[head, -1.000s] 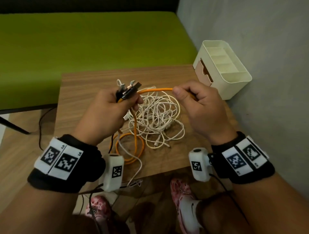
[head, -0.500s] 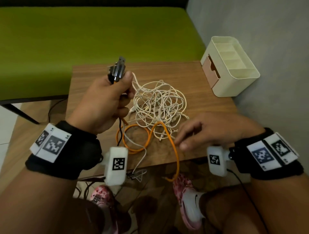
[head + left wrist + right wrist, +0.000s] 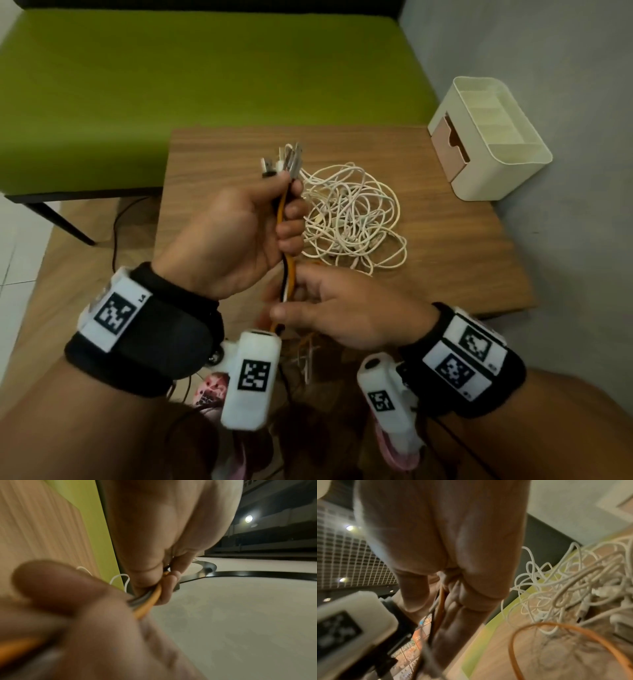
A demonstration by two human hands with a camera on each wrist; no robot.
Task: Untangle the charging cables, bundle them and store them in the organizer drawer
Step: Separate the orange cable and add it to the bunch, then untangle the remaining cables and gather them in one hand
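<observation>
My left hand (image 3: 253, 226) grips a bunch of cables upright above the wooden table (image 3: 445, 240); their plug ends (image 3: 284, 161) stick up out of the fist. An orange cable (image 3: 289, 270) and a black and a white one hang down from it. Just below, my right hand (image 3: 308, 301) pinches these same strands between thumb and fingers. In the left wrist view the orange cable (image 3: 150, 601) runs between both hands. A tangle of white cables (image 3: 352, 216) lies on the table to the right of my left hand. The cream organizer (image 3: 493, 137), with a pink drawer (image 3: 448, 140), stands at the table's back right corner.
A green bench (image 3: 205, 85) runs behind the table and a grey wall (image 3: 548, 68) rises on the right. An orange cable loop (image 3: 556, 642) lies on the table near the front edge. Cable ends dangle below that edge, over pink shoes (image 3: 209, 390) on the floor.
My right hand rose from the table's front edge to the strands under my left fist. My left hand turned the bunch upright and now holds more plug ends.
</observation>
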